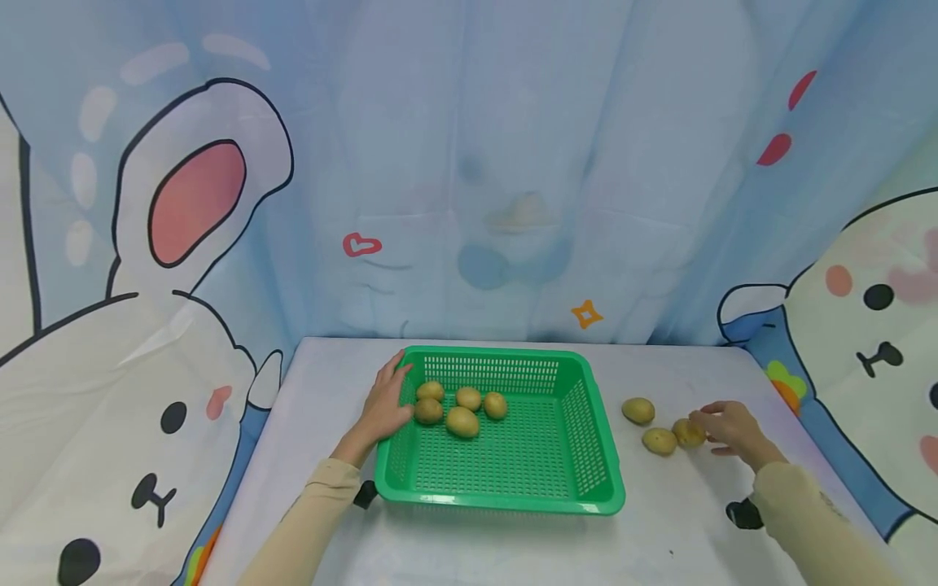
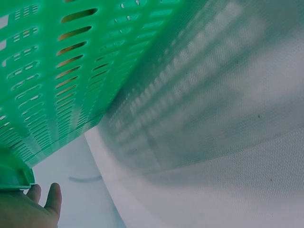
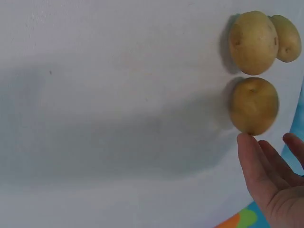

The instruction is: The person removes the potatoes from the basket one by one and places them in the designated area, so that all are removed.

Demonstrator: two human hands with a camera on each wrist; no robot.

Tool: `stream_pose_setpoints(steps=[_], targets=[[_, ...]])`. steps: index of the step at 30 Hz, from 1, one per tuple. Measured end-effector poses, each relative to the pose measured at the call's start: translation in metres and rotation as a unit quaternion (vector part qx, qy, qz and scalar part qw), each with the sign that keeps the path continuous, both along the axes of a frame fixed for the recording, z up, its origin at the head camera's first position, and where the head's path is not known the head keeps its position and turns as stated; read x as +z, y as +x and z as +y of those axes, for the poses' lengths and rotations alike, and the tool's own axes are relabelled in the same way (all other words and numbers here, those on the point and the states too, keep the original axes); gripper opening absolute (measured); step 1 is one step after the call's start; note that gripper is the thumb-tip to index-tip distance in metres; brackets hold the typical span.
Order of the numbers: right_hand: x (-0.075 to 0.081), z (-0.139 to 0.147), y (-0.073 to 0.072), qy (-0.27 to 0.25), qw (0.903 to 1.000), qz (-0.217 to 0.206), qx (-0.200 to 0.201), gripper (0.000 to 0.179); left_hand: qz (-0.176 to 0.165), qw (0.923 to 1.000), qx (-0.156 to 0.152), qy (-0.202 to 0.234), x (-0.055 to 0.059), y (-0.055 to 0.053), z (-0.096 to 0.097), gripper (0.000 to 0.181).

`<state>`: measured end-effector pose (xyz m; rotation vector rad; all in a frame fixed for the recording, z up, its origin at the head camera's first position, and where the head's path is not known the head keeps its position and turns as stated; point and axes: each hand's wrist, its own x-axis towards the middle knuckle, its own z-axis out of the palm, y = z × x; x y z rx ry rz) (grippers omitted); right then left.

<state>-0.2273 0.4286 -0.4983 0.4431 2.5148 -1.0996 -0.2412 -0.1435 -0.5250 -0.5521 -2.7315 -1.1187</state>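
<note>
A green plastic basket (image 1: 506, 498) with slotted walls holds several potatoes (image 1: 463, 422) gathered at its left end. My left hand (image 1: 383, 404) grips the left rim, with thumb and a finger over the edge; in the left wrist view, two fingertips (image 2: 54, 194) show beyond the rim. To the right of the basket, three loose potatoes lie close together on the table. My right hand (image 1: 729, 429) is at the rightmost potato (image 1: 689, 433). In the right wrist view its fingers (image 3: 256, 164) are extended, one tip right at that potato's edge.
A white cloth covers the table (image 1: 513, 553). Behind and at both sides hangs a blue curtain (image 1: 528, 163) printed with cartoon rabbits. The other two loose potatoes (image 1: 638, 411) lie between the basket and my right hand.
</note>
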Motion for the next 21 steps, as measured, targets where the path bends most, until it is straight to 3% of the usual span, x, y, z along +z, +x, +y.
stream_pose_setpoints(steps=[5, 14, 21], targets=[[0.023, -0.016, -0.010, 0.027, 0.9983, 0.031, 0.041, 0.066, -0.004, 1.0000, 0.001, 0.001, 0.000, 0.000, 0.000, 0.072], [0.053, -0.083, -0.028, -0.032, 0.9907, 0.096, 0.091, 0.058, -0.012, 0.9999, 0.008, 0.001, 0.001, 0.000, -0.001, 0.074], [0.073, -0.147, -0.033, -0.084, 0.9779, 0.134, 0.136, 0.052, -0.019, 0.9998, 0.006, -0.002, -0.001, -0.001, 0.000, 0.074]])
